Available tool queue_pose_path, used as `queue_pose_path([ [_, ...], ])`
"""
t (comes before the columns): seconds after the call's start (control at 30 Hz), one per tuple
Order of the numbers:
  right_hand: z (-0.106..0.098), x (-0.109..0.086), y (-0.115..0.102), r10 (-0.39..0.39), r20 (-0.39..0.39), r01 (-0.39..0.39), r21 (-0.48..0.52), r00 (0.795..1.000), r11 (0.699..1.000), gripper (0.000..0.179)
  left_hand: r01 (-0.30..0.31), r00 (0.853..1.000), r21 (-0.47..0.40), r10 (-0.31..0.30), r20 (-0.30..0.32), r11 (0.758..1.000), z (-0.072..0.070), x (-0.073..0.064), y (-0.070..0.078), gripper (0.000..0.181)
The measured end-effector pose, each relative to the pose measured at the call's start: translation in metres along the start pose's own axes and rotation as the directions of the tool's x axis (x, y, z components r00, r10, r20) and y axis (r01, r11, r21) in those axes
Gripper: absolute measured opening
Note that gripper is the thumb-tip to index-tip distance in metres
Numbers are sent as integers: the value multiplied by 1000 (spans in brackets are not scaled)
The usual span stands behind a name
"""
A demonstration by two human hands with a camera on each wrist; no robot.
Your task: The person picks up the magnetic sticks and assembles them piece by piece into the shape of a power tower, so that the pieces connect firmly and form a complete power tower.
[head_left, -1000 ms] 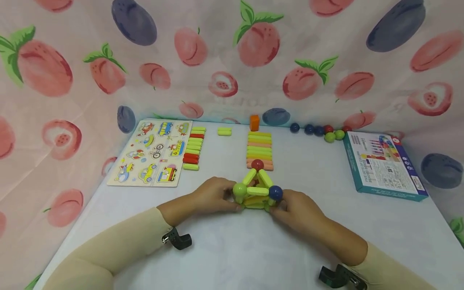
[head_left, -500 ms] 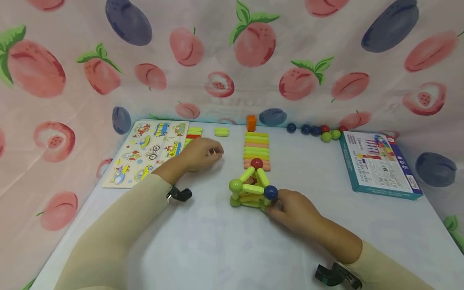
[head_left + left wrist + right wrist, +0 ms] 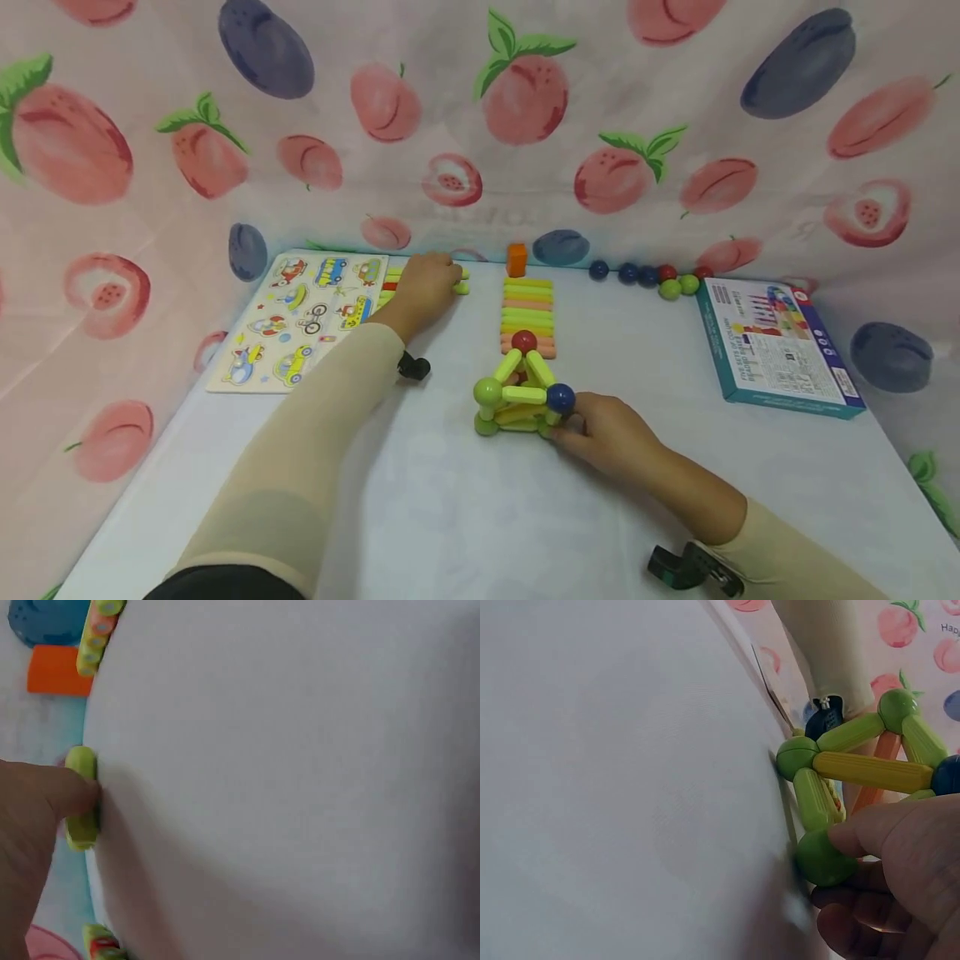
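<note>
Nearest, on the white table, stands an open frame of sticks and balls (image 3: pixel 525 396), its lower right green ball (image 3: pixel 825 857) gripped between the thumb and bent fingers of the right hand (image 3: pixel 611 429). Beyond it, a flat board (image 3: pixel 262 333) with vehicle pictures lies at left and a teal-edged box (image 3: pixel 780 342) at right, its contents hidden. Farther back, the left hand (image 3: pixel 426 287), mostly closed, pinches light green sticks (image 3: pixel 82 832), its fingers largely hidden, left of an orange block (image 3: pixel 516 260) and loose balls (image 3: pixel 648 275).
</note>
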State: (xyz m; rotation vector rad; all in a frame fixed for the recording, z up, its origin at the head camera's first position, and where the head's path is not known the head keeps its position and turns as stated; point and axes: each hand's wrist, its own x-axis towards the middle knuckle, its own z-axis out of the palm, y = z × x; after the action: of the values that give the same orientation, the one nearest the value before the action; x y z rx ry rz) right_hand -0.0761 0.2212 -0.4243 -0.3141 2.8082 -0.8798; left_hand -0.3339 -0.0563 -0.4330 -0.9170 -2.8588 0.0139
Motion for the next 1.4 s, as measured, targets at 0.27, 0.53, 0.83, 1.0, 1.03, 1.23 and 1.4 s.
queue_pose_path([
  [0.27, 1, 0, 3, -5, -6, 5, -13, 1000, 1000, 21, -43, 994, -718, 104, 40, 695, -34, -18, 42, 35],
  [0.53, 2, 1, 6, -40, -28, 40, -15, 999, 999, 21, -99, 953, -982, 300, -47, 158, -64, -55, 87, 27],
  [0.83, 6, -3, 6, -15, -39, 14, -18, 999, 1000, 29, -80, 961, -976, 275, -21, 204, -58, -60, 91, 26],
  [1.0, 8, -3, 5, 23, -61, -24, -2, 998, 1000, 36, -77, 965, -926, 263, 25, 370, -49, -65, 84, 32],
  [1.03, 8, -2, 6, 27, -72, -27, 6, 997, 1000, 35, -88, 967, -911, 253, 18, 404, -47, -67, 81, 31],
  [1.23, -1, 15, 16, 40, -64, -34, 102, 997, 994, 35, -114, 975, -896, 222, -17, 429, -40, -90, 66, 23],
  [1.4, -4, 36, 21, 8, 10, -10, 182, 1000, 983, 35, -116, 957, -899, 289, 12, 423, -41, -109, 68, 33],
])
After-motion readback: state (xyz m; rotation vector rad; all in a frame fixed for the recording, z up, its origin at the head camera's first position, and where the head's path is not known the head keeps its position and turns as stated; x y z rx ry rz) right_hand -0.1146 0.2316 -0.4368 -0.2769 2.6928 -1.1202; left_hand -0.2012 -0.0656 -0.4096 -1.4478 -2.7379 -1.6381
